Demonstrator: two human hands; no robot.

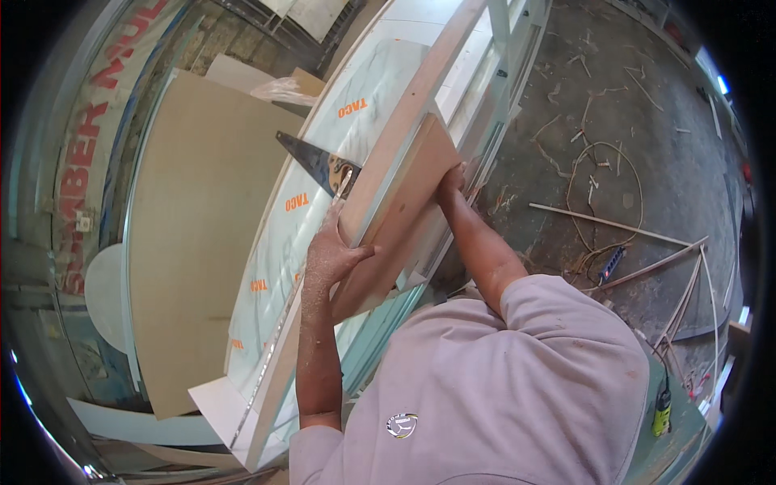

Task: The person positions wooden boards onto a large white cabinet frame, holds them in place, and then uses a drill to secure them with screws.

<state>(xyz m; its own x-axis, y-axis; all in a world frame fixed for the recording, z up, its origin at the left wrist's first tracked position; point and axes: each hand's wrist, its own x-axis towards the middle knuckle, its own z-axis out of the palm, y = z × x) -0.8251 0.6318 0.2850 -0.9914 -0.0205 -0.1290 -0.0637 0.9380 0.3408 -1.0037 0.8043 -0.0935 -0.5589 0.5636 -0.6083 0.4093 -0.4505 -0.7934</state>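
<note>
A brown wooden board (408,214) stands tilted in front of me, between my two hands. My left hand (333,252), coated in pale dust, grips its left side, the thumb lying over the near edge and the fingers mostly on the far side. My right hand (451,183) is closed round the board's right edge, with its fingertips hidden. Against the board runs a long light wood strip (428,77). Just beyond my left hand, a handsaw (317,164) with a wooden handle lies on a pale marbled sheet (267,234) with orange print.
A thin metal strip (265,368) runs along the sheet near my left forearm. A large tan panel (210,234) leans on the left. On the floor at right lie a looped cable (575,174), thin wooden strips (618,225) and scraps. A green-yellow tool (662,412) sits at lower right.
</note>
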